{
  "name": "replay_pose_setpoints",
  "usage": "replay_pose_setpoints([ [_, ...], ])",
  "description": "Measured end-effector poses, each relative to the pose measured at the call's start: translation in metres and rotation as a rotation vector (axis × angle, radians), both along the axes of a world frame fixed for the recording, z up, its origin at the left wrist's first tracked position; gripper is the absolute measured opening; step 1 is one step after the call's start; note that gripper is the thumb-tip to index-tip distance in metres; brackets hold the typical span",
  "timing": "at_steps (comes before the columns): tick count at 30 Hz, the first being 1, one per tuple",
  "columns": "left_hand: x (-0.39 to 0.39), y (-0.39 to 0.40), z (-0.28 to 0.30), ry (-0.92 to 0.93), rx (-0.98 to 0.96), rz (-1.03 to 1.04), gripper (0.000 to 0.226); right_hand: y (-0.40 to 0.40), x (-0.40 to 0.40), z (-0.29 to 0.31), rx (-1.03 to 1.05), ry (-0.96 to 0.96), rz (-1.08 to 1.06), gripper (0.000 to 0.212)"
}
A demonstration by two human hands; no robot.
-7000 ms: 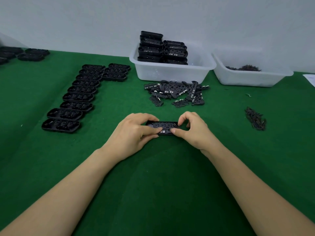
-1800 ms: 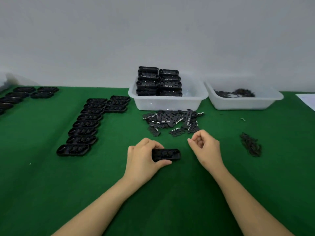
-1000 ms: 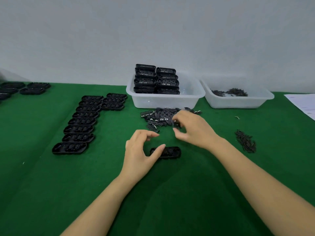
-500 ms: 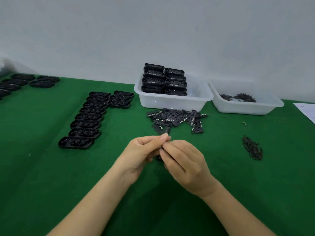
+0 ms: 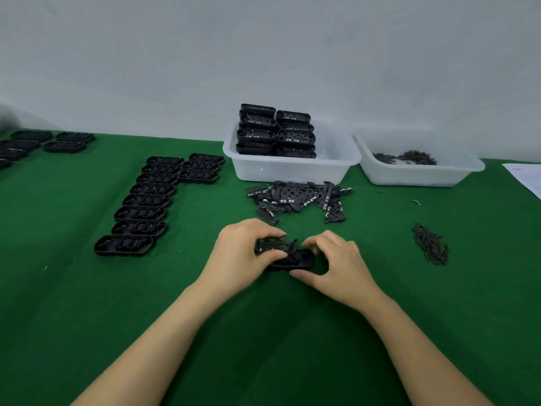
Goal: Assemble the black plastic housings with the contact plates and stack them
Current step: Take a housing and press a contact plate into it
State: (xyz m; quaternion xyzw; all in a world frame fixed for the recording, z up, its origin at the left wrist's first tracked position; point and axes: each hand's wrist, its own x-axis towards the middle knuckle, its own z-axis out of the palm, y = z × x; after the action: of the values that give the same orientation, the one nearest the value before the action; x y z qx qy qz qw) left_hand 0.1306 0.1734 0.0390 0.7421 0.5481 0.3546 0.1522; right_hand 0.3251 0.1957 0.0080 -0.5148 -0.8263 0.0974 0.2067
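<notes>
Together, the left hand (image 5: 243,253) and right hand (image 5: 336,263) gripped a contact plate (image 5: 272,244) tilted over a housing (image 5: 295,260) on the green table (image 5: 87,303).

matt green felt-like cloth (image 5: 87,303) covers the table; black plastic housings (image 5: 140,213) with a dull sheen lie on it beside translucent, smooth plastic tubs (image 5: 289,171), black contact plates (image 5: 298,197) flecked with bright metal, and white paper (image 5: 527,178).

A single head-worn wide-angle camera looks forward and down along the person's own forearms. It sits close above the near edge of the green table (image 5: 87,317) and faces the pale wall (image 5: 263,54) behind the table's far side.
</notes>
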Motion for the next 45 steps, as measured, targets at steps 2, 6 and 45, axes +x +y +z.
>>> replay_pose_setpoints([
  [2, 0.006, 0.002, 0.001, 0.128, 0.009, -0.047, 0.028, 0.000, -0.002, -0.002, 0.028, 0.022, 0.007, 0.046],
  [6, 0.019, 0.005, 0.004, 0.337, 0.001, -0.085, 0.028, 0.001, -0.002, -0.003, 0.017, 0.087, 0.010, 0.045],
  [45, 0.016, 0.009, -0.009, 0.118, -0.058, -0.131, 0.033, 0.001, -0.002, -0.005, -0.052, 0.171, -0.032, 0.042],
])
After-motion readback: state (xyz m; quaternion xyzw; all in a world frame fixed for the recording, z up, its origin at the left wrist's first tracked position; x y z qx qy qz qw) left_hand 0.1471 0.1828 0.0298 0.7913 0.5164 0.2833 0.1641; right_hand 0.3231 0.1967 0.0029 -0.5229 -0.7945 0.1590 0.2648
